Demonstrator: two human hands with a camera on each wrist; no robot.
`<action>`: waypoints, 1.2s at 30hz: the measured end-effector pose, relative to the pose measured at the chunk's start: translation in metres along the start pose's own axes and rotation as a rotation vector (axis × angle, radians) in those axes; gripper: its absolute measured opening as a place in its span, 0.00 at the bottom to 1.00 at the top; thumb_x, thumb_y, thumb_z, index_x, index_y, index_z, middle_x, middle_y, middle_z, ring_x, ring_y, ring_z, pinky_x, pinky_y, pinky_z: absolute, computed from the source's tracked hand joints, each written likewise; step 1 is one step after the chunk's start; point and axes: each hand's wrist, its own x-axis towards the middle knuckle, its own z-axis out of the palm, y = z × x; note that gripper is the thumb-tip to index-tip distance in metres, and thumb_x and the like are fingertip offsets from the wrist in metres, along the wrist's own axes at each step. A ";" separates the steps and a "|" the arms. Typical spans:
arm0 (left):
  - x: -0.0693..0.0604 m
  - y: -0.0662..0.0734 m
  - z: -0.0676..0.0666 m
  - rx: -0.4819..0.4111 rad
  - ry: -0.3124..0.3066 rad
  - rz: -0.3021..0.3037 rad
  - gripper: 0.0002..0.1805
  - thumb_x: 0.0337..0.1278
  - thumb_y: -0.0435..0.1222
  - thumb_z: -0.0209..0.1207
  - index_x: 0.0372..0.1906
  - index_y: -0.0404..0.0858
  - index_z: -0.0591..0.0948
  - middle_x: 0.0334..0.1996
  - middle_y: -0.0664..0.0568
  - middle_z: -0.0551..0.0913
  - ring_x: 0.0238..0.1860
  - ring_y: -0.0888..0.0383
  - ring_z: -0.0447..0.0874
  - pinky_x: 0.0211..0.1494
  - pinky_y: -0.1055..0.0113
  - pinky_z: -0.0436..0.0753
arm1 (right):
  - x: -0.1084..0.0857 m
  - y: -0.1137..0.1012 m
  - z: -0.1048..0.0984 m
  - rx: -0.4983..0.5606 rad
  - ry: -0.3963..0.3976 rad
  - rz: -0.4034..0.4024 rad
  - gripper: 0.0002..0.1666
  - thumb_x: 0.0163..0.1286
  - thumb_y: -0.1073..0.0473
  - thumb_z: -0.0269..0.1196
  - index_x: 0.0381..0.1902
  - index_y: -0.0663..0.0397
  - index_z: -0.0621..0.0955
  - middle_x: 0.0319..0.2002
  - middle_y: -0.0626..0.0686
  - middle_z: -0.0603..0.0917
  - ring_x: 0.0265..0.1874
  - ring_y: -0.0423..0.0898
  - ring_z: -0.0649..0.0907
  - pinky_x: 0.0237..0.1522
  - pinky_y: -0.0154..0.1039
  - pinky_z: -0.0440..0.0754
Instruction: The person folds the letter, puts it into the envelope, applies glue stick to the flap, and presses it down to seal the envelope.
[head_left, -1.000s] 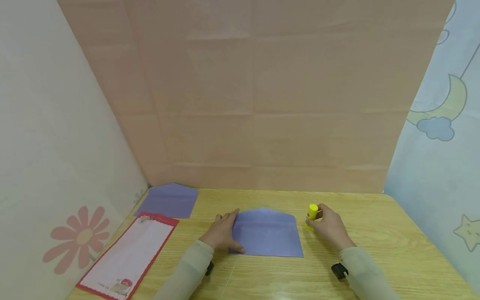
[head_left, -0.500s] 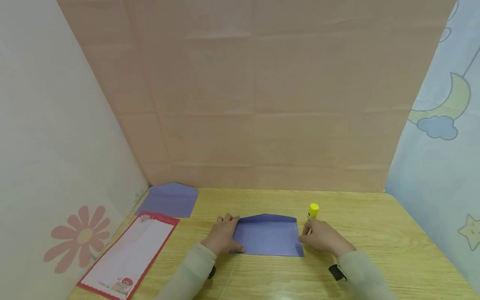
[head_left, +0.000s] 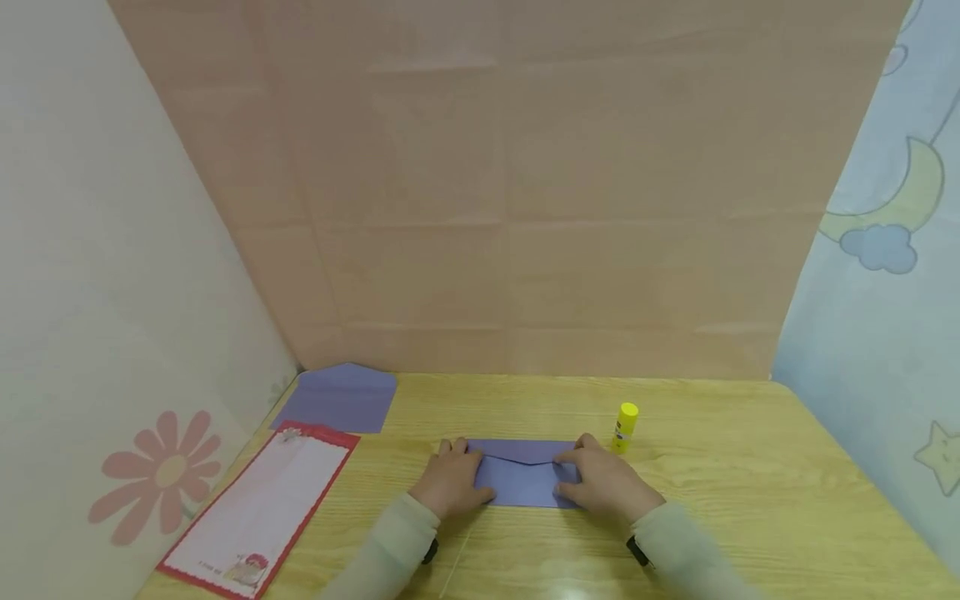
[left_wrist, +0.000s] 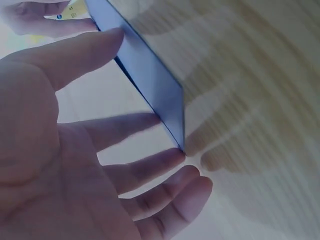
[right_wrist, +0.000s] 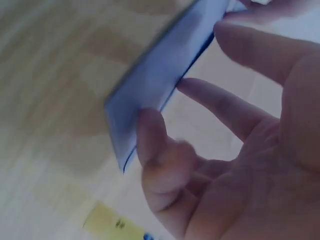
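Closing the flap (head_left: pixel 525 452) of the purple envelope (head_left: pixel 521 487) looks like the step in hand. The envelope lies on the tabletop (head_left: pixel 750 517) between the left hand (head_left: pixel 450 483) and the right hand (head_left: pixel 606 482), and its pointed flap is turned down toward the person over the upper part of the body. A thin dark line under the flap's edge suggests that it may not be lying fully flat.

The left hand is spread at the envelope's left end, fingers loosely extended and not clenched, its thumb resting low on the face and its index finger at the flap's end. The right hand mirrors it at the other end, thumb on the lower face and index finger at the flap, with some of its other fingers bent. Both hands touch the envelope rather than wrap round it.

Just beyond the right hand, and apart from it, a yellow glue stick (head_left: pixel 626 427) stands upright, seemingly capped. Well to the left of the left hand lies a red-bordered letter sheet (head_left: pixel 255 508), and past its far end a second envelope (head_left: pixel 341 402) with its flap unfolded.

The next move probably calls for steady pressure: the left hand bracing its end while the right hand smooths along the fold and the flap's edge, most of all at the point. Whether glue is under the flap cannot be seen; if it is, sideways drag could skew the flap.
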 end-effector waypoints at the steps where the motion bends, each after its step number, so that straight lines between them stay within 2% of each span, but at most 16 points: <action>1: 0.000 0.001 0.000 0.004 0.004 0.002 0.32 0.53 0.51 0.69 0.60 0.36 0.81 0.53 0.39 0.77 0.51 0.44 0.72 0.52 0.45 0.77 | 0.001 -0.002 0.003 -0.005 0.003 -0.010 0.26 0.62 0.50 0.72 0.56 0.54 0.84 0.51 0.60 0.76 0.39 0.47 0.79 0.41 0.50 0.81; 5: 0.002 0.011 0.002 0.016 0.018 -0.011 0.27 0.54 0.47 0.67 0.59 0.41 0.82 0.49 0.41 0.78 0.49 0.47 0.70 0.49 0.47 0.77 | 0.005 -0.011 0.010 -0.004 0.019 -0.056 0.25 0.61 0.49 0.72 0.54 0.54 0.86 0.48 0.60 0.75 0.34 0.46 0.78 0.36 0.48 0.80; 8: 0.004 0.022 0.003 0.033 0.015 -0.017 0.24 0.54 0.42 0.64 0.59 0.44 0.83 0.49 0.42 0.79 0.52 0.46 0.71 0.49 0.49 0.76 | 0.009 -0.019 0.012 -0.001 0.007 -0.086 0.24 0.62 0.50 0.72 0.54 0.54 0.86 0.48 0.60 0.75 0.31 0.45 0.76 0.30 0.45 0.78; 13: 0.008 0.037 0.003 0.066 -0.028 0.004 0.26 0.53 0.37 0.62 0.61 0.49 0.82 0.45 0.44 0.79 0.48 0.50 0.69 0.45 0.54 0.75 | 0.013 -0.031 0.017 -0.015 -0.019 -0.103 0.24 0.63 0.50 0.71 0.55 0.51 0.85 0.50 0.62 0.75 0.29 0.45 0.75 0.27 0.42 0.76; 16: 0.007 0.037 0.004 0.081 -0.024 0.005 0.26 0.55 0.41 0.63 0.62 0.51 0.82 0.46 0.45 0.78 0.45 0.51 0.69 0.44 0.53 0.76 | 0.012 -0.031 0.018 -0.035 -0.020 -0.074 0.24 0.63 0.49 0.71 0.56 0.48 0.85 0.52 0.60 0.74 0.28 0.44 0.75 0.24 0.42 0.75; 20: 0.003 0.024 0.004 0.066 0.018 -0.030 0.24 0.56 0.45 0.64 0.60 0.50 0.83 0.52 0.43 0.78 0.50 0.47 0.72 0.45 0.48 0.76 | 0.006 -0.022 0.014 -0.050 -0.009 -0.005 0.24 0.63 0.48 0.70 0.57 0.44 0.85 0.55 0.57 0.74 0.30 0.44 0.77 0.23 0.41 0.74; 24: -0.001 0.011 -0.002 0.043 0.044 -0.069 0.24 0.54 0.46 0.66 0.58 0.47 0.85 0.50 0.44 0.79 0.45 0.48 0.70 0.42 0.52 0.74 | -0.001 -0.006 0.006 -0.074 0.018 0.059 0.24 0.62 0.48 0.71 0.56 0.44 0.86 0.53 0.54 0.75 0.33 0.44 0.77 0.24 0.40 0.74; 27: -0.003 0.008 -0.006 0.035 0.049 -0.064 0.24 0.53 0.45 0.67 0.57 0.44 0.85 0.47 0.44 0.78 0.43 0.50 0.68 0.40 0.55 0.73 | -0.005 0.001 0.002 -0.089 0.032 0.085 0.24 0.61 0.48 0.72 0.55 0.45 0.86 0.51 0.53 0.76 0.32 0.43 0.77 0.23 0.40 0.74; 30: -0.001 0.011 -0.006 0.047 0.044 -0.033 0.24 0.53 0.45 0.67 0.56 0.43 0.85 0.45 0.44 0.77 0.43 0.51 0.67 0.41 0.55 0.74 | -0.005 -0.002 0.004 -0.100 0.040 0.063 0.25 0.60 0.48 0.73 0.55 0.46 0.86 0.51 0.55 0.76 0.33 0.44 0.78 0.25 0.42 0.76; 36: 0.006 0.029 0.001 0.076 -0.001 0.062 0.26 0.56 0.51 0.67 0.59 0.48 0.84 0.57 0.42 0.78 0.57 0.45 0.71 0.54 0.46 0.78 | 0.003 -0.026 0.019 -0.085 0.029 -0.050 0.27 0.60 0.44 0.72 0.55 0.47 0.86 0.50 0.59 0.76 0.35 0.48 0.80 0.28 0.46 0.80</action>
